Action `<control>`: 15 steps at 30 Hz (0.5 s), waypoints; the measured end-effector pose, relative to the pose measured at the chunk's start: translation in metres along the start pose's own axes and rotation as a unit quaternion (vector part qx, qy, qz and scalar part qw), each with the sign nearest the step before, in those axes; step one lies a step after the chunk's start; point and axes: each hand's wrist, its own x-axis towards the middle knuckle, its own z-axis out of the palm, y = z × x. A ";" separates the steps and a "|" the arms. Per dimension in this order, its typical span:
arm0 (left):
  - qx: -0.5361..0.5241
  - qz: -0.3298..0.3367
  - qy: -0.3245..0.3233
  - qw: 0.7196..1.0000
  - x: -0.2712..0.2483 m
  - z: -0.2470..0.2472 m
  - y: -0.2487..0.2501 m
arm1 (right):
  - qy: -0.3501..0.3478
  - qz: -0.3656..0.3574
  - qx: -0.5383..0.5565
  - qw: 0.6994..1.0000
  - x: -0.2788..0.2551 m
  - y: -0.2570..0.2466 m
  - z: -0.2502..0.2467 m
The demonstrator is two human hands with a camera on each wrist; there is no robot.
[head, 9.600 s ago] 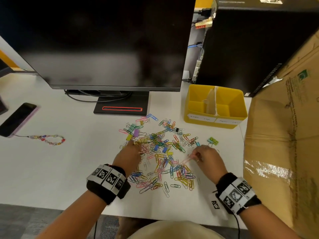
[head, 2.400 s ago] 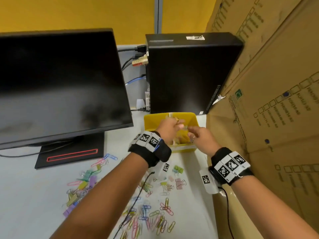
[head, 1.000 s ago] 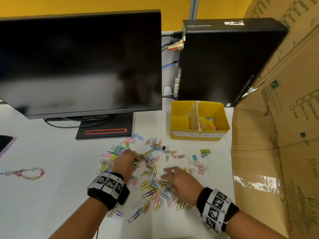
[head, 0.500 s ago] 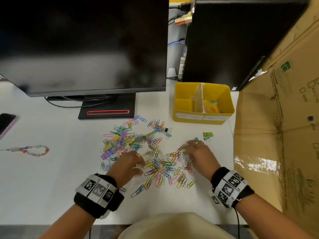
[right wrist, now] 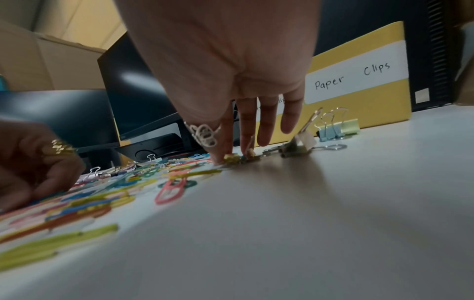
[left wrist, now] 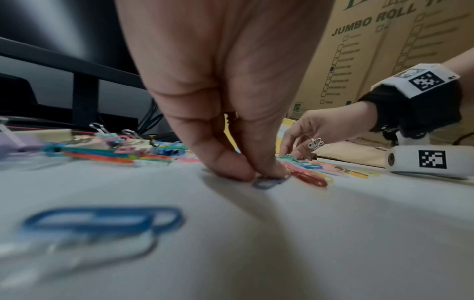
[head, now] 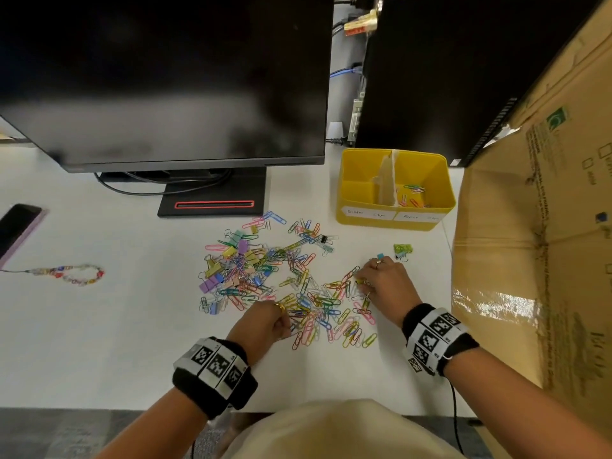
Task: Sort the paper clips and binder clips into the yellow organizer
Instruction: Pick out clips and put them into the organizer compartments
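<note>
The yellow organizer [head: 394, 220] stands at the far right of the white desk [head: 99, 342], split by a pale divider [head: 387, 180]. Its right compartment, labelled "Paper Clips", holds a few coloured paper clips [head: 412, 195]; the left one, with a label I can only partly read, shows only bare yellow floor.

The rest of the paper clips [head: 314, 303] lie loose in a bright scatter in front of me: pink, yellow, blue and green wire loops. Pastel binder clips [head: 228, 263] cluster at the scatter's left, with a green binder clip [head: 402, 249] apart near the organizer.

My left hand [head: 261, 323] is at the near edge of the scatter, thumb and fingertip closed together on a blue paper clip [left wrist: 266, 182] against the desk. My right hand [head: 385, 284] is at the right edge of the scatter, fingers [right wrist: 266, 130] reaching down to the desk; its thumb and forefinger meet around something small and yellow [right wrist: 231, 158], too blurred for me to name.

The near clips blur in both wrist views, and my palms hide much of the pile.
</note>
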 end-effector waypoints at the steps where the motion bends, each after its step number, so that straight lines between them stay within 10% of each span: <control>1: -0.017 0.002 0.008 1.000 0.002 -0.001 0.004 | -0.006 0.006 -0.007 1.000 0.003 -0.002 -0.001; 15: 0.025 -0.050 -0.016 0.998 -0.041 -0.017 -0.063 | -0.052 0.034 0.038 0.997 0.013 0.005 -0.027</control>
